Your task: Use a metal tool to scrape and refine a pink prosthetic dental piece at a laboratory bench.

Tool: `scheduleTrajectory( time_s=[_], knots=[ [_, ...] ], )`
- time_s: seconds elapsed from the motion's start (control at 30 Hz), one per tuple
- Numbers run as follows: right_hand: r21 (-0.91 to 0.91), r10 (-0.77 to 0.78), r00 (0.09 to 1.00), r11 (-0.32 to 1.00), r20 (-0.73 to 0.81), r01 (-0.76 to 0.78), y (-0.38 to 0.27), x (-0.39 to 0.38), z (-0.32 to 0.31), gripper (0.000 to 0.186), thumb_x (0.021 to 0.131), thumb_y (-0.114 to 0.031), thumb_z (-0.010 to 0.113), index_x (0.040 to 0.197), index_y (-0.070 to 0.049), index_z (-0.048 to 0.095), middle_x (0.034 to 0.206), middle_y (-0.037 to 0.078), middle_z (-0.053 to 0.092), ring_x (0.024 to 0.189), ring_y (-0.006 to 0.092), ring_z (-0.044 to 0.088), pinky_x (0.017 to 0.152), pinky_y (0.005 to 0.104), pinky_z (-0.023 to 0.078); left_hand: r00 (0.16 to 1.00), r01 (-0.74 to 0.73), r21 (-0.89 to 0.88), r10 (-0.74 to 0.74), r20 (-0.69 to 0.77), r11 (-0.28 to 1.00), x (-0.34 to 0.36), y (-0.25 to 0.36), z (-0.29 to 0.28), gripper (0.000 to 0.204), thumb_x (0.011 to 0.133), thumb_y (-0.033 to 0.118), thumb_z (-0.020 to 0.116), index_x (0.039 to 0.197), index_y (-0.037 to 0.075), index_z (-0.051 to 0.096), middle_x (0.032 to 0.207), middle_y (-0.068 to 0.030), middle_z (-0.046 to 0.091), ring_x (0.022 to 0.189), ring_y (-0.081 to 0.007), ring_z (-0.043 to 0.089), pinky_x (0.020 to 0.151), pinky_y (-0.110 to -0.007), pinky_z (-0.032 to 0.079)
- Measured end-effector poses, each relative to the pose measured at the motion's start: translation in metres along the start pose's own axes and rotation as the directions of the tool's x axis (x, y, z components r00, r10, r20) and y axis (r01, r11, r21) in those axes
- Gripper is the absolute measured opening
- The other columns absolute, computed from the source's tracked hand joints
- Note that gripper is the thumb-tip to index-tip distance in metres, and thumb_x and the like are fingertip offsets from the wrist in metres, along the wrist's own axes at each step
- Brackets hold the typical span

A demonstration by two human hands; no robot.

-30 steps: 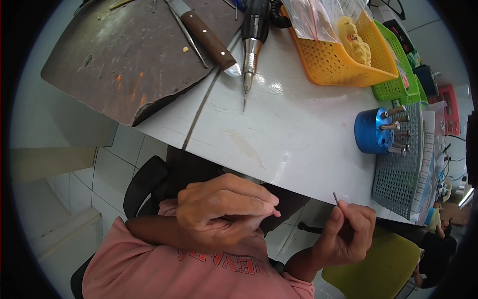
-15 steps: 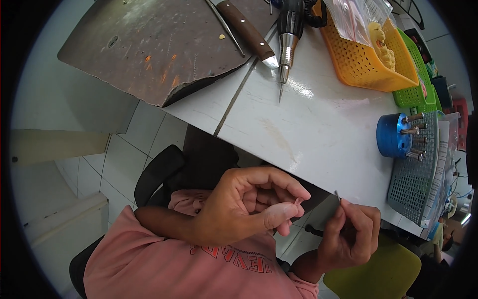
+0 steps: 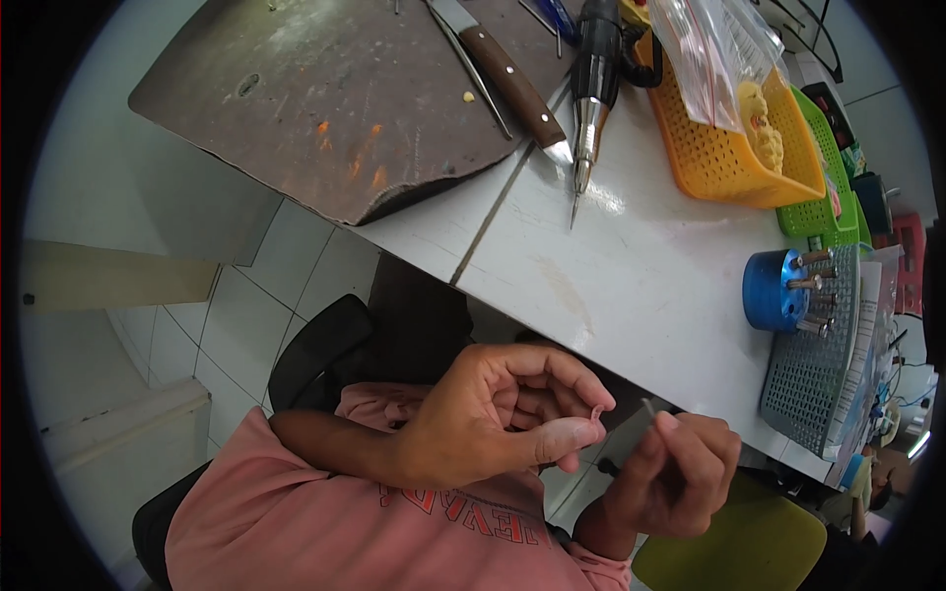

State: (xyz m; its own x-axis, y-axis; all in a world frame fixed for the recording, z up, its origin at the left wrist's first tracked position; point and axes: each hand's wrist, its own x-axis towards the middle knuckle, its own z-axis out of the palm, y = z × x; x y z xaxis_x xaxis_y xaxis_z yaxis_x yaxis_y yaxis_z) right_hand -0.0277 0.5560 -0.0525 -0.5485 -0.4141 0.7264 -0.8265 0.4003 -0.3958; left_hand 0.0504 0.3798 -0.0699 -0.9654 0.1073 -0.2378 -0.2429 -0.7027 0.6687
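Observation:
Just off the near edge of the white table [image 3: 650,305], my left hand [image 3: 512,419] pinches a tiny pinkish curved piece [image 3: 597,414] between thumb and index fingertip. The other fingers curl behind it. To its right, my right hand [image 3: 680,468] is closed around a thin, greyish slender tool [image 3: 647,405]. Only the tool's tip shows beyond the fingers, pointing up and left toward the small piece. A short gap separates the tip from the piece. What kind of tool it is cannot be made out.
A rotary handpiece [image 3: 588,118] and a wooden-handled knife [image 3: 512,87] lie on the table by a brown mat [image 3: 296,108]. At right stand a yellow basket [image 3: 690,158], a blue round holder with metal pins [image 3: 769,291] and a grey-blue basket [image 3: 813,374]. An olive seat [image 3: 749,552] is below.
My right hand has moved left, bringing the tool tip closer to the small piece. My left hand keeps its pinch. The whole view has shifted slightly.

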Motion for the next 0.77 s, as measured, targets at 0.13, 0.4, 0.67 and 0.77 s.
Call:
scheduleTrajectory(
  time_s=[0.13,0.4,0.67,0.77],
  knots=[
    [-0.079,0.082,0.996,0.993,-0.031,-0.084,0.010,0.024,-0.004,0.017,0.083,0.002,0.080,0.099,0.000,0.073,0.084,0.010,0.067,0.067,0.0182,0.061,0.055,0.0295,0.044,0.999,-0.035,-0.018,0.035,0.012,0.999,0.002,-0.006,0.000,0.023,0.095,-0.009,0.067,0.117,-0.007,0.060,0.105,-0.0180,0.071,0.090,-0.0176,0.074,0.082,-0.030,0.064],
    [-0.294,-0.048,0.997,0.955,-0.053,0.030,0.014,0.068,0.002,0.017,0.082,0.009,0.077,0.098,0.001,0.076,0.095,0.014,0.073,0.074,0.0225,0.067,0.063,0.0345,0.054,0.995,-0.094,0.029,0.094,0.021,0.995,-0.014,-0.003,-0.020,0.019,0.092,-0.010,0.072,0.104,-0.003,0.060,0.102,-0.0195,0.071,0.095,-0.0203,0.074,0.086,-0.033,0.064],
    [0.181,0.139,0.920,0.959,0.368,-0.218,-0.041,0.017,0.016,0.029,0.079,-0.024,0.089,0.101,-0.006,0.083,0.077,0.009,0.070,0.063,0.0182,0.064,0.054,0.0262,0.048,0.969,-0.248,0.201,0.240,0.064,0.948,-0.018,0.013,-0.044,0.017,0.087,-0.013,0.076,0.102,-0.006,0.075,0.103,-0.0164,0.074,0.098,-0.0198,0.072,0.084,-0.029,0.060],
    [0.205,0.115,0.919,0.957,0.378,-0.204,-0.039,0.014,0.026,0.032,0.078,-0.010,0.087,0.110,-0.014,0.083,0.084,0.005,0.074,0.063,0.0182,0.069,0.056,0.0275,0.057,0.955,-0.293,0.284,0.262,0.142,0.913,-0.018,0.024,-0.055,0.018,0.090,-0.011,0.073,0.107,-0.004,0.077,0.112,-0.0164,0.074,0.101,-0.0219,0.072,0.086,-0.030,0.059]
  ],
)
